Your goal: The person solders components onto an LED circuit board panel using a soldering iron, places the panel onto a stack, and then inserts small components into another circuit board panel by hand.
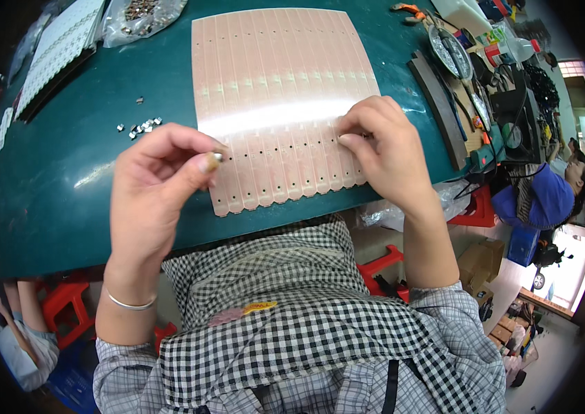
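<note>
Currently pinching a small silvery piece (218, 156) between thumb and forefinger of the left hand (151, 183), at 8 o'clock from the middle of the pinkish panel (282, 148). Holding the right hand (389, 155) half curled at 4 o'clock, with thumb and forefinger close together by the panel's side; not showing enough between those fingertips to tell of any grip. Seeing the panel lying flat on the green bench (65, 207), high toward 12 o'clock in view, with its scalloped end pointing to 6 o'clock. Noticing loose metal pieces (144, 128) scattering at 9 o'clock, a clear plastic bag (114, 33) sitting at 10 o'clock and a dark bar (439, 110) lying at 3 o'clock.

Judging by looks, expecting a thin, light, fairly stiff panel, probably smooth and a little slippery, perhaps weak along the lines between strips; favouring a hold by both long edges, at 3 and 9 o'clock. Reckoning on the small piece being hard, nearly weightless and easily dropped; suiting a gentle fingertip pinch by its sides.
</note>
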Available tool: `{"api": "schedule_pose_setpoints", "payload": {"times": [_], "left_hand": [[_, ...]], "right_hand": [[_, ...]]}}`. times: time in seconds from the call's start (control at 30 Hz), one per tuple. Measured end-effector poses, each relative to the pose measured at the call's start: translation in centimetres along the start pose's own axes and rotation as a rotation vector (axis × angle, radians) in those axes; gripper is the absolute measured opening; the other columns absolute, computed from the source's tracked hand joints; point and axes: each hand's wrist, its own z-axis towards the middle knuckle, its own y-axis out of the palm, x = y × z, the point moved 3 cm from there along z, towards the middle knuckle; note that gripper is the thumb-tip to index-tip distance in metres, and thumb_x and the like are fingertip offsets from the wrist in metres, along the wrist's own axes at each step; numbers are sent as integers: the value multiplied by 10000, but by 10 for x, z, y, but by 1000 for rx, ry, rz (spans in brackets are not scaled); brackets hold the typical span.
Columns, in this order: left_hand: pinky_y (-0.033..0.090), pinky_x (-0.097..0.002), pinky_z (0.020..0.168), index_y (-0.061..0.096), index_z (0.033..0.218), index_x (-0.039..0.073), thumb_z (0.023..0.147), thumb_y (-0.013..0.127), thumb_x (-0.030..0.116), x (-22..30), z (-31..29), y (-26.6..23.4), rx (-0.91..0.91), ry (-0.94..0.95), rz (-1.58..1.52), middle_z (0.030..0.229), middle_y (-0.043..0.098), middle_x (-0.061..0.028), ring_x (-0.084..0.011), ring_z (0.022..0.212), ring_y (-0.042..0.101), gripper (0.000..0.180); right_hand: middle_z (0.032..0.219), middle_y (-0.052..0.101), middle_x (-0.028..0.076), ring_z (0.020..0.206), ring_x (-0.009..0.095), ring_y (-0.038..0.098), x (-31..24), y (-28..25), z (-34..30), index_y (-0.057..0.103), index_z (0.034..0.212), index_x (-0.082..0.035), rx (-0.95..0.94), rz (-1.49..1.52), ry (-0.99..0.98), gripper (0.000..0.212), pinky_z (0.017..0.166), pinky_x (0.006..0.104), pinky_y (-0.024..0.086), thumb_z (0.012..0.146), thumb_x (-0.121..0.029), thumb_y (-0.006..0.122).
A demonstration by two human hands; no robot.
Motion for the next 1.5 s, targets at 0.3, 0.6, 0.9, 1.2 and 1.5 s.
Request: {"api": "schedule_pose_setpoints", "payload": {"times": [0.3, 0.6, 0.9, 1.2, 1.5], "left_hand": [[515, -207, 684, 633, 1054, -19, 880, 683, 47, -11, -6, 36, -24, -205, -323, 886, 688, -73, -93, 739, 619, 193], [504, -234, 740, 625, 1022, -2, 897, 679, 73, -34, -15, 52, 16, -284, -551, 894, 683, -57, -113, 790, 633, 156], [500, -238, 747, 608, 1047, -4, 914, 658, 73, -31, -15, 52, -28, -305, -598, 895, 684, -58, -117, 801, 633, 162], [475, -282, 777, 682, 1004, 25, 759, 707, -10, 13, 35, -57, 145, 450, 1159, 972, 662, -59, -162, 880, 600, 249], [464, -260, 716, 650, 915, -10, 776, 704, -9, -1, 43, -65, 152, 198, 1083, 822, 616, -48, -126, 729, 557, 149]], "right_hand": [[826, 637, 99, 818, 255, 613, -58, 3, 10, 661, 836, -20, 100, 637, -44, 153, 725, 320, 490, 700, 23, 716], [812, 631, 103, 771, 267, 606, -74, 9, 4, 653, 798, 3, 269, 349, -301, 182, 649, 335, 488, 643, 38, 740], [824, 625, 96, 799, 270, 605, -71, 5, 6, 643, 811, -8, 241, 318, -313, 175, 669, 340, 487, 665, 29, 733], [934, 628, 87, 906, 253, 564, -7, -4, -2, 609, 812, -14, 174, 180, 31, 109, 759, 332, 469, 731, 45, 652], [916, 613, 85, 917, 278, 565, -2, 13, -8, 603, 783, -20, 144, 117, 23, 119, 785, 363, 464, 708, 34, 677]]}}
